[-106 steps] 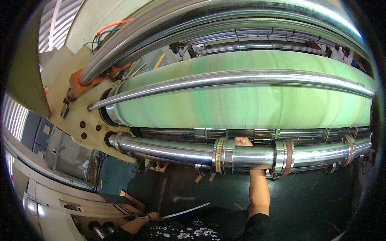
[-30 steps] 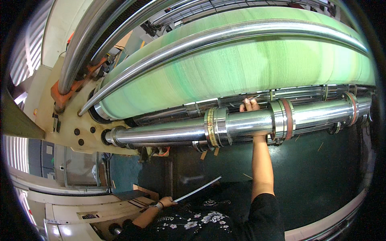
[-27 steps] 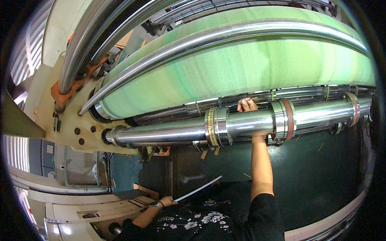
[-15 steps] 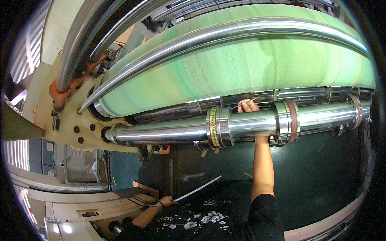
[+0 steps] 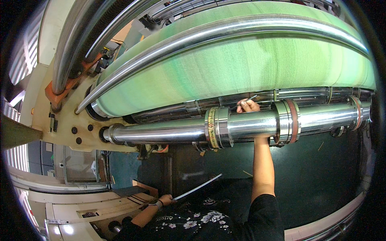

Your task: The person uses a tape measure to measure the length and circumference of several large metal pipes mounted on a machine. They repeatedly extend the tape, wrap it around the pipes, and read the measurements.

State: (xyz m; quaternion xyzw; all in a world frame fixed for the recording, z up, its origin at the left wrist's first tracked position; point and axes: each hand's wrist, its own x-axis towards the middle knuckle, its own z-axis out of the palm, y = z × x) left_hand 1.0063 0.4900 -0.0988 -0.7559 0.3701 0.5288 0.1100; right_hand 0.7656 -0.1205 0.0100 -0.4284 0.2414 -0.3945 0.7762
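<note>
My left hand (image 5: 165,200) is closed on one end of a thin, pale ruler (image 5: 198,186) with graduation marks, held low in front of my dark shirt. My right forearm passes beneath a polished metal shaft (image 5: 253,123). On its far side my right hand (image 5: 249,106) shows, fingers pinched on a thin metal rod (image 5: 251,98) whose exact kind I cannot make out. Ring collars sit on the shaft: one with a yellowish marked band (image 5: 213,127) left of the hand, another with a reddish-brown band (image 5: 292,121) to the right. The shaft hides my right wrist.
Behind the shaft runs a dark segmented roller (image 5: 177,113). Beyond it lies a large green-wrapped roll (image 5: 225,68), crossed by a long chrome bar (image 5: 193,42). A cream machine frame (image 5: 60,120) with orange brackets (image 5: 56,94) stands at left. Dark green floor (image 5: 313,176) lies below.
The view has shifted slightly. The rod in my right hand is tilted a little differently. Both hands keep their grip and stay almost in place.
</note>
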